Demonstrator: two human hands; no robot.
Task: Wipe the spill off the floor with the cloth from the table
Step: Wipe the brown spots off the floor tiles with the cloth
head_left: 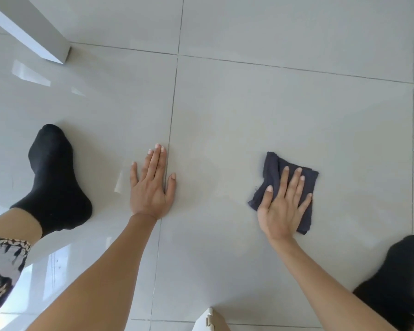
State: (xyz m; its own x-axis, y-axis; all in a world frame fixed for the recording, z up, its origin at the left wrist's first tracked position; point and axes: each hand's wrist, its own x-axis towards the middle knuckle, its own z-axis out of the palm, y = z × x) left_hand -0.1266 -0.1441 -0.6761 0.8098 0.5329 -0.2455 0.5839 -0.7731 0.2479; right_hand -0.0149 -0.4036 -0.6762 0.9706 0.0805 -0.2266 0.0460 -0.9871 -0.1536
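Currently your right hand (282, 206) lies flat, fingers straight and spread, pressing the dark cloth (273, 173) onto the tiled floor (249, 103). Your left hand (151, 187) rests open, palm down, on bare tile, holding nothing. Beyond, a white table leg (34, 32) stands.

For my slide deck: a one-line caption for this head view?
Right hand presses a dark cloth flat on the tiled floor; left hand rests open beside it.
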